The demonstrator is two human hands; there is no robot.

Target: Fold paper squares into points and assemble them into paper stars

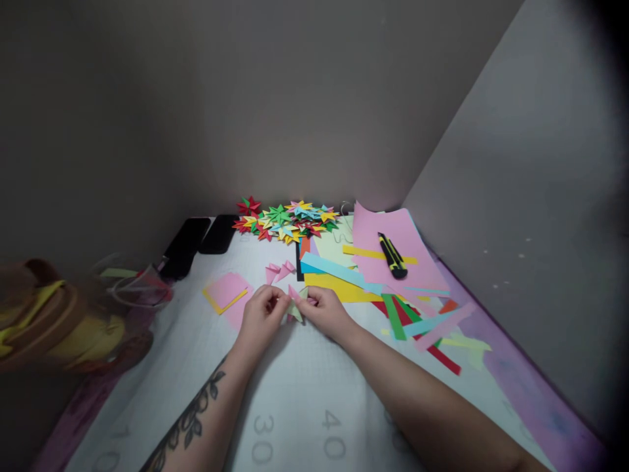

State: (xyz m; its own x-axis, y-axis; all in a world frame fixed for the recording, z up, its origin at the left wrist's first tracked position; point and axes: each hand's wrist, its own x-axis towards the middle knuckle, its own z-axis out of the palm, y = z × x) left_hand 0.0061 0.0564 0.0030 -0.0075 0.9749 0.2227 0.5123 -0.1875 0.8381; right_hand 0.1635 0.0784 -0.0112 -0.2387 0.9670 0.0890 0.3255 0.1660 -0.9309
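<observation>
Between my two hands is a small folded paper piece in pink and pale green, with pointed tips. My left hand pinches its left side between thumb and fingers. On its right side, my right hand grips it the same way, with the fingertips partly hidden. Just beyond my hands lie a few folded pink paper pieces. A stack of pink and yellow paper squares rests to the left of my left hand.
Many-coloured folded paper stars are heaped by the wall. At right, a utility knife lies on pink sheets, near scattered paper strips. Two black phones and a clear plastic cup stand at left. The white mat bears printed numbers.
</observation>
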